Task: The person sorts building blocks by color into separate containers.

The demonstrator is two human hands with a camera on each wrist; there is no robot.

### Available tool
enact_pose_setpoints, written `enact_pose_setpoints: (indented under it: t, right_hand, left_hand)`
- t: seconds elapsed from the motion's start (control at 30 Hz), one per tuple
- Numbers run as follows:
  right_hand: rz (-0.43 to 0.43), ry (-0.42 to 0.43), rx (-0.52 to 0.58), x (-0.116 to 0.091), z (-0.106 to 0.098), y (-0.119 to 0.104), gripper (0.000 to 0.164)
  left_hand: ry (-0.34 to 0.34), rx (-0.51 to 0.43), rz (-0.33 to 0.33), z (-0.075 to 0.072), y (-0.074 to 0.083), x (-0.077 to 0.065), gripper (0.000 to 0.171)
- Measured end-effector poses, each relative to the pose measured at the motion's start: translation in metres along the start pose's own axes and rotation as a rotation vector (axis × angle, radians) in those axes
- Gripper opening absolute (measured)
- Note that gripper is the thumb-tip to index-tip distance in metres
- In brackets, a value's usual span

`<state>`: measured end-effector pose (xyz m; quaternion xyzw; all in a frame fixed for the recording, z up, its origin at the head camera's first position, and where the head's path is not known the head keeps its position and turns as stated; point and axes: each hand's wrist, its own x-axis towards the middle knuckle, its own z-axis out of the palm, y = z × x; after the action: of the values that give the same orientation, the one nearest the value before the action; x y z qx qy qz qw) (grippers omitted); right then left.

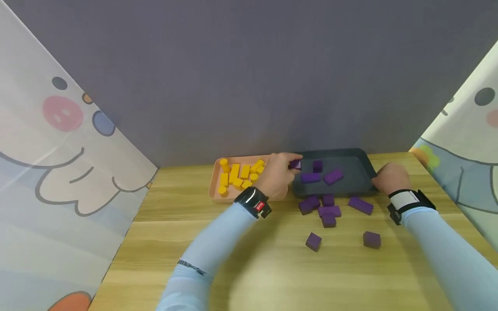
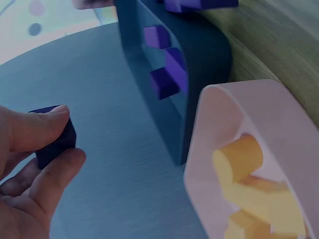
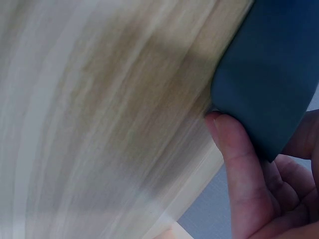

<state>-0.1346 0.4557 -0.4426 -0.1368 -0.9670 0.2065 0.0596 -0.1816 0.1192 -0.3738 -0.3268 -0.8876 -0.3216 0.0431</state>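
Between the thumb and fingers of my left hand (image 1: 275,176) is a small purple block (image 1: 295,164), held above the left end of a dark tray (image 1: 352,166). The left wrist view shows the same purple block (image 2: 57,144) pinched at the fingertips, apart from the tray. At the tray's right end, my right hand (image 1: 392,179) grips the wall; in the right wrist view its fingers and thumb pinch the dark tray (image 3: 264,74) at a corner. Inside that tray lie a purple cube (image 1: 317,166) and two longer purple blocks (image 1: 333,176).
Left of the dark tray stands a pink tray (image 1: 212,185) with several yellow blocks (image 1: 234,173), partly behind my left hand. Several purple blocks (image 1: 329,211) lie on the wooden table (image 1: 272,268) in front of the dark tray. A grey wall (image 1: 249,86) rises behind both trays.
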Motion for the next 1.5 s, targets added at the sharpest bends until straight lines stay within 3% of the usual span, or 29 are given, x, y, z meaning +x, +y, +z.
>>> enact_pose_setpoints:
  t: [0.23, 0.4, 0.63, 0.8, 0.97, 1.3, 1.5]
  right_hand:
    - [-0.011, 0.024, -0.013, -0.008, 0.005, 0.006, 0.038]
    - [-0.015, 0.047, -0.021, -0.003, 0.006, 0.003, 0.036]
    - [0.039, 0.001, -0.032, 0.001, 0.005, -0.006, 0.036]
    - [0.062, -0.014, -0.032, 0.002, 0.003, -0.008, 0.035]
    - [0.030, 0.004, -0.039, 0.002, 0.002, -0.009, 0.037]
    - [0.016, 0.019, -0.028, 0.000, 0.000, -0.011, 0.029]
    - [0.017, 0.026, -0.029, -0.001, 0.000, -0.012, 0.030]
  left_hand:
    - [0.010, 0.122, 0.015, 0.029, -0.009, 0.033, 0.041]
    - [-0.043, 0.161, -0.020, 0.039, -0.018, 0.051, 0.043]
    - [-0.115, 0.282, -0.056, 0.056, -0.031, 0.068, 0.041]
    - [-0.117, 0.288, -0.076, 0.062, -0.029, 0.072, 0.039]
    - [-0.116, 0.306, -0.114, 0.061, -0.027, 0.072, 0.038]
    - [-0.127, 0.311, -0.124, 0.065, -0.037, 0.074, 0.023]
    - [-0.141, 0.313, -0.148, 0.064, -0.036, 0.071, 0.027]
